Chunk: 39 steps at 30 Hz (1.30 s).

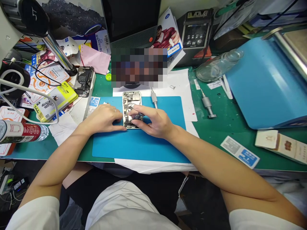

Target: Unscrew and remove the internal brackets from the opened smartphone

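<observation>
An opened phone (pixel 125 110), its inner parts exposed, lies upright in front of me on a blue mat (pixel 144 147). My left hand (pixel 105 118) rests at the phone's left side, fingers curled and thumb against its lower left corner, gripping the edge. Over the phone's right half, my right hand (pixel 154 123) pinches a small dark tool (pixel 138 116) between thumb and fingers. Its exact kind is unclear, and its tip is hard to make out. Just beyond that hand lies a grey screwdriver (pixel 153 97), and a second grey screwdriver (pixel 208 105) lies farther right.
A glass jar (pixel 211 68) and a large blue sheet (pixel 259 86) occupy the right. At left are a yellow battery box (pixel 56 100), another opened phone (pixel 83 81) and a water bottle (pixel 24 131). A monitor (pixel 131 22) stands behind; a blurred patch covers the area below it.
</observation>
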{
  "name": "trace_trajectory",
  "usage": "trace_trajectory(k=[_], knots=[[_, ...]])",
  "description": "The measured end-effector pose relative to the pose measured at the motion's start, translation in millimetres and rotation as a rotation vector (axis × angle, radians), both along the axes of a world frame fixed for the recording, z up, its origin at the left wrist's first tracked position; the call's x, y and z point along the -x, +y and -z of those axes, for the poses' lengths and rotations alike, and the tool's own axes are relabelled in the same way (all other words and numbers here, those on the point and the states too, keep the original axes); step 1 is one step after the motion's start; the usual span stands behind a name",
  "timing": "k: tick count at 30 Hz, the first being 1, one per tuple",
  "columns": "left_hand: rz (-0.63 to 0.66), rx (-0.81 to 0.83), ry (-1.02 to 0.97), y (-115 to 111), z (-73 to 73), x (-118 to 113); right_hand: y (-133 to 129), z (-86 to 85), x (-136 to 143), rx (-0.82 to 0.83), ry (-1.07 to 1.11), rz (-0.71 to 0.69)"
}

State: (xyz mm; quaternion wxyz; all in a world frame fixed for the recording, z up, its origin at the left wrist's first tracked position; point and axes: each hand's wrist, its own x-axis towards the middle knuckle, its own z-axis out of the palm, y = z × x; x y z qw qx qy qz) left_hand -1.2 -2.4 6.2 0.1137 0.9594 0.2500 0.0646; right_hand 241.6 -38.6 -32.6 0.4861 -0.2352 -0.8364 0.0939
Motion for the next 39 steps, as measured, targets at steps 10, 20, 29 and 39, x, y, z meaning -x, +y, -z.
trace_trajectory(k=[10, 20, 29, 39], knots=[[-0.001, -0.015, 0.013, -0.3, -1.0, -0.9, -0.7, -2.0, -0.7, -0.028, -0.016, 0.004], [0.005, -0.018, 0.006, -0.3, -0.8, -0.5, -1.0, -4.0, -1.6, -0.041, -0.056, 0.052], [0.014, -0.029, -0.013, 0.1, 0.5, -0.1, -1.8, -5.0, -2.3, -0.017, -0.028, 0.034], [0.007, -0.013, 0.004, 0.1, 0.3, -0.9, -3.6, -2.7, -1.5, 0.031, 0.004, 0.036]])
